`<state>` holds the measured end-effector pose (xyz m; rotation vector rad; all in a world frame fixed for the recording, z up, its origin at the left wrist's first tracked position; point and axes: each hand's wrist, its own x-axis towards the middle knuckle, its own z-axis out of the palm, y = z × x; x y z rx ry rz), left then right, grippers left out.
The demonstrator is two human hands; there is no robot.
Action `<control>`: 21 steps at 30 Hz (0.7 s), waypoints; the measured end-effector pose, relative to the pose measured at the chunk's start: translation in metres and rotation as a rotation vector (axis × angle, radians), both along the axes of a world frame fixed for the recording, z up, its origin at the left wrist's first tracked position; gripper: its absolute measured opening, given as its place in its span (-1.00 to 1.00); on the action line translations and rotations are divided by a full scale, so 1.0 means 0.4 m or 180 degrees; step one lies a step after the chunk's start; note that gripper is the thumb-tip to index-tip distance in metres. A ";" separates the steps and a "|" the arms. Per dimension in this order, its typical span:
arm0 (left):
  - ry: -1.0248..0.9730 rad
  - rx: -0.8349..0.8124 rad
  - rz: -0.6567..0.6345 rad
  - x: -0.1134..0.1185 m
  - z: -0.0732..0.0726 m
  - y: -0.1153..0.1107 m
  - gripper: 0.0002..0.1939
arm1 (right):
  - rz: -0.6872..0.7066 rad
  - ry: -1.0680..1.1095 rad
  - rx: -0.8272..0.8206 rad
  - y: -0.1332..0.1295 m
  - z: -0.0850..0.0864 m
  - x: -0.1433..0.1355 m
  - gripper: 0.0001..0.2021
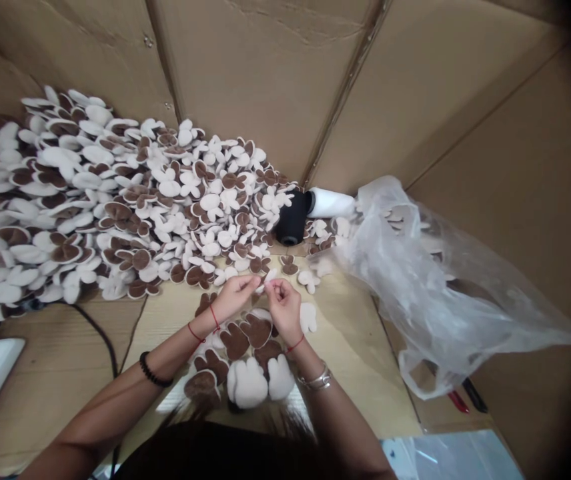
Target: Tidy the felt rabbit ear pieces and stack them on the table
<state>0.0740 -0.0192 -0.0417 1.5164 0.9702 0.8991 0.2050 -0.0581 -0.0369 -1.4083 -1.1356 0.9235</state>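
In front of me, my left hand (237, 295) and my right hand (284, 305) meet with their fingertips pinched. Between them is a small white plush piece (270, 275), its edges partly covered by my fingers. Below my wrists lie several larger rabbit-head-shaped plush pieces; some show brown faces, like the brown piece (235, 341), and others show white backs, like the white piece (251, 384). Close above my fingers, the small brown-and-white pieces (289, 265) lie at the pile's edge. Any thread or needle is too small to make out.
A large heap of white and brown plush pieces (130, 207) fills the left and back, against cardboard walls (260, 80). A black thread cone (291, 219) and a white thread cone (333, 203) stand behind my hands. A clear plastic bag (410, 280) lies right, near red-handled tool (458, 401).
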 end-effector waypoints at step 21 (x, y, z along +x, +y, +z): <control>0.1914 0.1627 -0.0173 -0.026 -0.017 0.010 -0.84 | 0.0691 -0.0798 0.0348 0.044 -0.022 0.087 -0.85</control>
